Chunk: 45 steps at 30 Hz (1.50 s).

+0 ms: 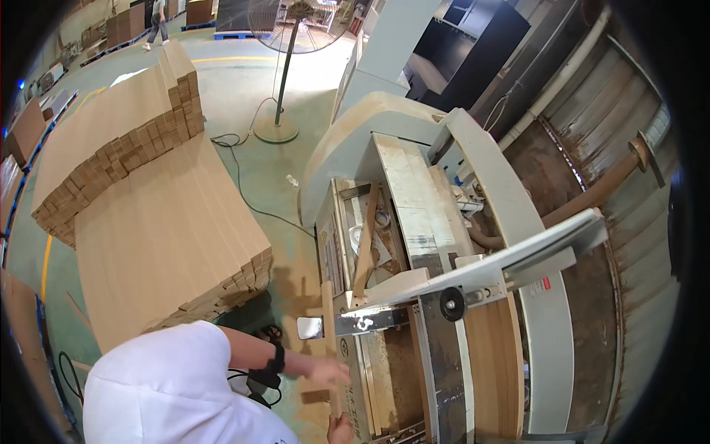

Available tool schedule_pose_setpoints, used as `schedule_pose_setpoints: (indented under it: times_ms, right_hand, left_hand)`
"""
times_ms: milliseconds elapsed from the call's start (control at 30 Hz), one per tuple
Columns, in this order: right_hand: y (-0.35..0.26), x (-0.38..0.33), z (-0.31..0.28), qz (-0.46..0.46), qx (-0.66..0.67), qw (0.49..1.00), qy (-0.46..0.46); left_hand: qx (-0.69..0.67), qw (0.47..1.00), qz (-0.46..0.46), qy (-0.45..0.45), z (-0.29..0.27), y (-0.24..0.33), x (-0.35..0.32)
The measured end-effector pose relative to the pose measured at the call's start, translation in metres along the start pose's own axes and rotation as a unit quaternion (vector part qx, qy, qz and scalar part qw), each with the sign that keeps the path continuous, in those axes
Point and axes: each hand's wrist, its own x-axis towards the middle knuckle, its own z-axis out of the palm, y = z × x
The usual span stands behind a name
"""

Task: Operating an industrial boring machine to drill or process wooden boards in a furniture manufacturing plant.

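Note:
My left hand [328, 372], with a black band at the wrist, reaches over a narrow wooden strip [329, 318]. Its fingers look stretched out and slightly blurred; I cannot tell whether they touch the strip. At the lower edge, my right hand [341, 429] is closed around the strip's near end. The strip lies along the near side of a large pale machine [381, 318] with metal rails and a black round knob [452, 303]. Part of my right hand is cut off by the picture's edge.
Left of me stands a stack of brown boards [170, 222], with more piled strips [118, 148] behind. A standing fan [288, 74] and its cable [240, 174] are beyond. Another wooden piece [366, 240] leans inside the machine. A person [157, 22] walks far off.

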Motion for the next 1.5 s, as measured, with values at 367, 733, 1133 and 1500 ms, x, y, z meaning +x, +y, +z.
schedule_pose_setpoints:
  times_ms: [367, 733, 1133, 1500]
  right_hand:
    - [-0.055, 0.089, 0.059, -0.009, -0.039, 0.991, 0.126]
    - [-0.047, 0.054, 0.060, 0.132, 0.087, 0.981, 0.112]
    - [-0.048, -0.077, 0.046, 0.217, -0.006, 0.962, 0.165]
    - [-0.054, -0.020, 0.024, 0.077, 0.206, 0.946, 0.236]
  left_hand:
    - [-0.094, 0.822, -0.348, 0.440, -0.220, -0.209, -0.011]
    - [-0.092, 0.842, -0.339, 0.409, -0.212, -0.342, 0.131]
    - [0.082, 0.774, -0.566, 0.271, -0.217, -0.375, 0.161]
    - [-0.527, 0.723, -0.340, 0.290, -0.151, -0.269, 0.021]
